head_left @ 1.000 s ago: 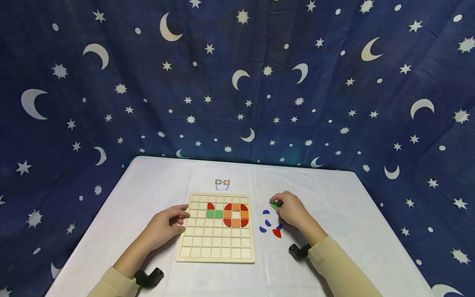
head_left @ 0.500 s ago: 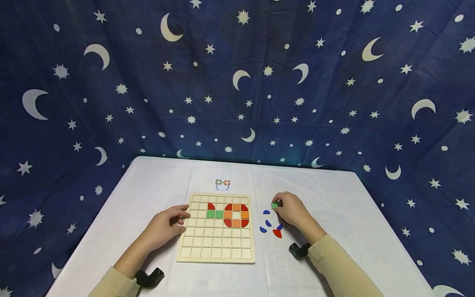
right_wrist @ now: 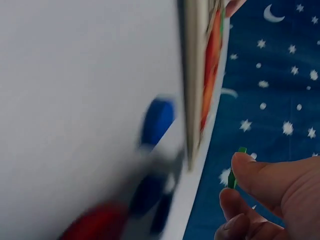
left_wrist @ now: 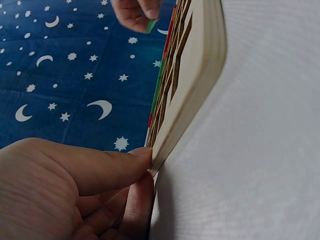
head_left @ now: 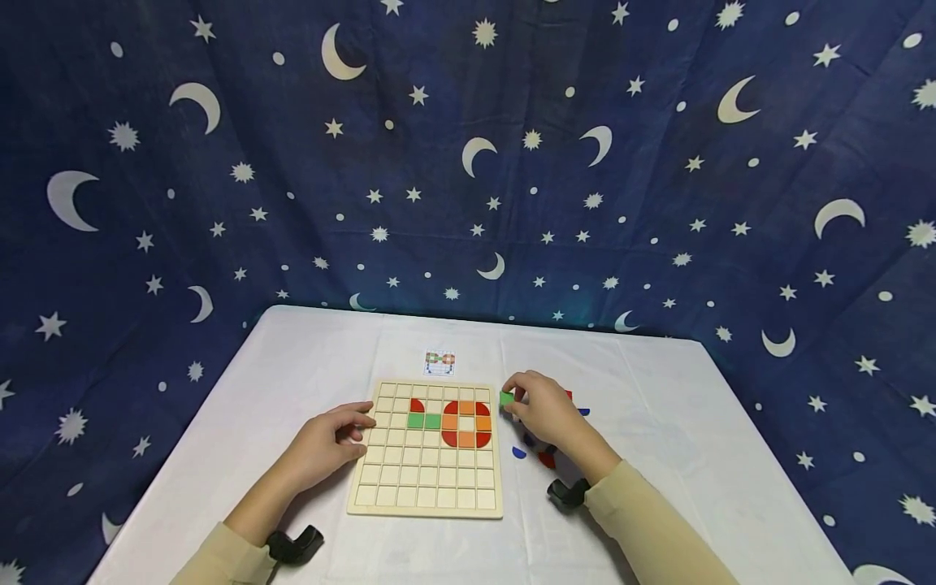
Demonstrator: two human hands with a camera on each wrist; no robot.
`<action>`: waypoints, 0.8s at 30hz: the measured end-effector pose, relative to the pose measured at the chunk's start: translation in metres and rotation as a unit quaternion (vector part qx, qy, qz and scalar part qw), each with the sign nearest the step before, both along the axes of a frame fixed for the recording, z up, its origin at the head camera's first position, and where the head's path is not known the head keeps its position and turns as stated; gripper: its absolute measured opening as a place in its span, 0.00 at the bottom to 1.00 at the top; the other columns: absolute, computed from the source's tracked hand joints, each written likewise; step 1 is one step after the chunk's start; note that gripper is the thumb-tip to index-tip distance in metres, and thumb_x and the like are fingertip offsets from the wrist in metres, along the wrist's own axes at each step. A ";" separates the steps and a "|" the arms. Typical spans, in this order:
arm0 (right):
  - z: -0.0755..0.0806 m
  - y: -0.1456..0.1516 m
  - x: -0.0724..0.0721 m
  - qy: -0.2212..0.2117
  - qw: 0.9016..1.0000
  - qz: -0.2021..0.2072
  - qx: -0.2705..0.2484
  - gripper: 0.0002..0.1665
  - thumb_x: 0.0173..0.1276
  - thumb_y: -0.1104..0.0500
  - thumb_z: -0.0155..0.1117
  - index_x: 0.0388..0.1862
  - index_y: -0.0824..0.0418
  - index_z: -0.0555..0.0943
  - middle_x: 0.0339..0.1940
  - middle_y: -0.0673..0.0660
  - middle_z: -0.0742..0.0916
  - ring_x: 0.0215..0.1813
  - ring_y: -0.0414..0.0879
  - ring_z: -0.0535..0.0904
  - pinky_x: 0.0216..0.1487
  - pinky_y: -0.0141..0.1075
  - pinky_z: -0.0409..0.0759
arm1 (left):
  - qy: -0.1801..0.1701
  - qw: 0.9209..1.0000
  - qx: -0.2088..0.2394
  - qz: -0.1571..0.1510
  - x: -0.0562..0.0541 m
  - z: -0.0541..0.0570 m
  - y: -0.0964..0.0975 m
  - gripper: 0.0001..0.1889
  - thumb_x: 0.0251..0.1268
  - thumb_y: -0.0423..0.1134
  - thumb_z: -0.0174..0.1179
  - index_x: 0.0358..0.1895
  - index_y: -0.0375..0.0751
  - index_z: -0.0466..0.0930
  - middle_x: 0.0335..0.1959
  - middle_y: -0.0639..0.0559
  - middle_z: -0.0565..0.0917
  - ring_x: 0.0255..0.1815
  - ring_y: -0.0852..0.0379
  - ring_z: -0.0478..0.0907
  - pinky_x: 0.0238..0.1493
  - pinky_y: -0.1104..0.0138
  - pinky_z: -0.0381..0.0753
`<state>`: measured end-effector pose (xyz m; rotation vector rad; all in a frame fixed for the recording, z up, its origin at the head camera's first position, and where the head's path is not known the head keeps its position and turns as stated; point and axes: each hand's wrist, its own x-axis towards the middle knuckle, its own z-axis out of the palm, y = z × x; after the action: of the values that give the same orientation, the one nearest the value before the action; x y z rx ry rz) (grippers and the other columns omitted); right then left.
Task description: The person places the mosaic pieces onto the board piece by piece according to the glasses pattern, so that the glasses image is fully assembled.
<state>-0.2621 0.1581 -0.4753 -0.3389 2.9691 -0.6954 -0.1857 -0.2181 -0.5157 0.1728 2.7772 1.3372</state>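
Note:
In the head view my right hand (head_left: pixel 544 406) pinches a green square tile (head_left: pixel 506 399) between thumb and fingertips, just off the right edge of the wooden grid board (head_left: pixel 424 512). The right wrist view shows that tile (right_wrist: pixel 232 177) edge-on, raised. My left hand (head_left: pixel 325 443) rests along the board's left edge, thumb and fingertips touching the rim, fingers relaxed. Set in the board are a ring of red (head_left: pixel 483 439) and orange tiles (head_left: pixel 465 439), two green squares (head_left: pixel 424 421) and one red quarter-round piece (head_left: pixel 416 405).
Blue half-round pieces (head_left: pixel 518 452) and a red piece (head_left: pixel 547 460) lie right of the board, partly hidden under my right hand. Beyond the board lies a small printed pattern card (head_left: pixel 439 362). A white cloth (head_left: pixel 643 406) covers the table, with a starry curtain (head_left: pixel 468 219) behind.
My right hand has moved left from beside the loose pieces toward the board, carrying the green tile. A red piece and a blue piece now show behind it. My left hand stays put.

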 end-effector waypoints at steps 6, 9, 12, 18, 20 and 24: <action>0.007 -0.031 0.002 -0.011 0.999 0.037 -0.029 0.12 0.70 0.56 0.77 0.52 0.48 0.88 0.37 0.46 0.83 0.39 0.45 0.77 0.41 0.38 0.77 | 0.003 1.000 -0.006 0.000 0.000 -0.001 0.000 0.19 0.59 0.28 0.74 0.53 0.48 0.90 0.76 0.50 0.80 0.46 0.59 0.78 0.49 0.71 0.76; 0.007 -0.047 0.001 -0.020 0.997 0.060 -0.043 0.12 0.71 0.55 0.76 0.52 0.48 0.88 0.37 0.46 0.83 0.40 0.45 0.78 0.41 0.38 0.78 | 0.004 1.000 -0.006 -0.001 0.000 -0.001 0.000 0.19 0.59 0.28 0.74 0.53 0.48 0.90 0.76 0.50 0.80 0.45 0.59 0.78 0.49 0.71 0.76; 0.004 -0.062 0.001 -0.025 0.995 0.086 -0.054 0.12 0.72 0.55 0.76 0.53 0.49 0.88 0.37 0.45 0.83 0.40 0.44 0.78 0.41 0.37 0.79 | 0.003 1.000 -0.005 -0.002 0.000 -0.001 0.000 0.19 0.59 0.28 0.74 0.53 0.48 0.90 0.76 0.49 0.80 0.46 0.60 0.78 0.49 0.71 0.76; -0.001 -0.089 0.001 -0.016 0.989 0.131 -0.064 0.11 0.73 0.54 0.75 0.52 0.50 0.88 0.36 0.45 0.83 0.37 0.42 0.77 0.41 0.36 0.77 | 0.002 1.000 0.001 -0.006 0.001 0.001 0.000 0.19 0.60 0.28 0.74 0.54 0.46 0.90 0.76 0.49 0.80 0.46 0.60 0.79 0.48 0.71 0.77; -0.001 -0.098 0.000 -0.018 0.988 0.134 -0.070 0.12 0.72 0.54 0.76 0.52 0.50 0.88 0.35 0.45 0.83 0.36 0.41 0.77 0.40 0.36 0.77 | 0.004 1.000 0.000 -0.006 0.001 0.000 0.000 0.19 0.60 0.28 0.74 0.54 0.47 0.90 0.76 0.49 0.80 0.45 0.60 0.78 0.48 0.71 0.77; 0.001 -0.115 -0.001 -0.024 0.988 0.130 -0.079 0.12 0.72 0.55 0.76 0.53 0.50 0.88 0.34 0.44 0.83 0.34 0.40 0.76 0.39 0.36 0.77 | 0.009 1.000 -0.005 -0.006 0.000 -0.001 -0.001 0.19 0.60 0.29 0.75 0.54 0.48 0.90 0.75 0.50 0.80 0.45 0.60 0.78 0.48 0.71 0.76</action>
<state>-0.2633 0.0430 -0.4746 -0.6951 2.7586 -0.8908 -0.1853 -0.2190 -0.5164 0.2006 2.7914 1.3267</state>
